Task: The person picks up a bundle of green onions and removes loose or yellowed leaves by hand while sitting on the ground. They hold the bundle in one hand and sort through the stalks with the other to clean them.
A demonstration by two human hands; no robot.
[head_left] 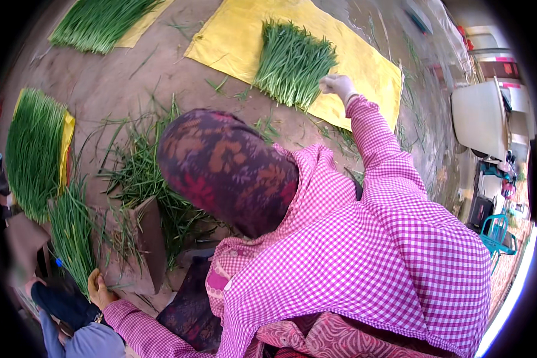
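Note:
My left hand (101, 291), at the lower left, has its fingers curled round the lower end of a bunch of long green chives (73, 230). The bunch leans beside a brown block or board (138, 247). My right hand (338, 87), in a white glove, is stretched out with fingers closed. It is at the right edge of a flat chive pile (295, 62), which lies on a yellow sheet (364, 68). What the gloved fingers hold, if anything, is hidden. My raised knee (230, 170), in dark floral cloth, stands between my arms.
Loose green stalks (152, 170) are heaped past my knee. A neat chive stack (34, 152) lies at the far left, another (101, 24) at the top left. Another person's legs (80, 340) are close at the lower left. A teal chair (498, 235) stands at the right.

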